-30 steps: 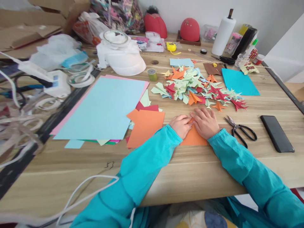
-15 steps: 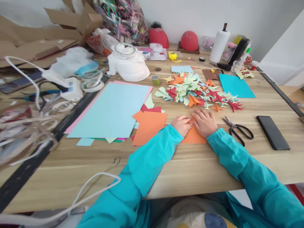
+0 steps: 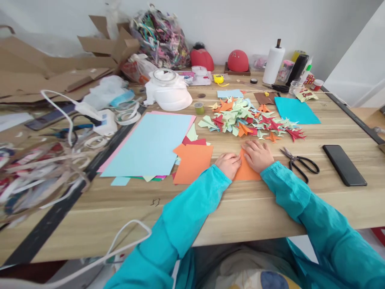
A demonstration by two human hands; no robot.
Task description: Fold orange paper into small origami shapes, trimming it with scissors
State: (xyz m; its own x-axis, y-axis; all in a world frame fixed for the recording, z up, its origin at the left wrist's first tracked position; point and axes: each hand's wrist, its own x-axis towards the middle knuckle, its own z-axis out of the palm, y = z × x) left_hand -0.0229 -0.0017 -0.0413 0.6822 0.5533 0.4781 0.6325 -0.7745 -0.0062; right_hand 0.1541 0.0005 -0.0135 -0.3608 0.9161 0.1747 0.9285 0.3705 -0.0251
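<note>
An orange sheet of paper (image 3: 247, 171) lies on the table under both of my hands. My left hand (image 3: 229, 164) is at its left edge, fingers drawn together and pressed on the paper. Flat across the upper right part rests my right hand (image 3: 258, 156), its fingers stretched out. Any fold beneath the fingers is hidden. To the left is another orange sheet (image 3: 194, 163), lying partly over red and pale green pieces. Just beyond my hands spreads a heap of folded paper shapes (image 3: 237, 114) in green, orange, red and blue.
Black-handled scissors (image 3: 299, 162) and a phone (image 3: 344, 164) lie to the right. Large light blue sheets (image 3: 147, 146) are stacked at the left. A turquoise sheet (image 3: 296, 110) is behind the heap. White cable (image 3: 120, 239) crosses the near left edge.
My left hand has slid slightly toward me along the orange paper. The right hand stays nearly in place on it. The camera view has shifted a little.
</note>
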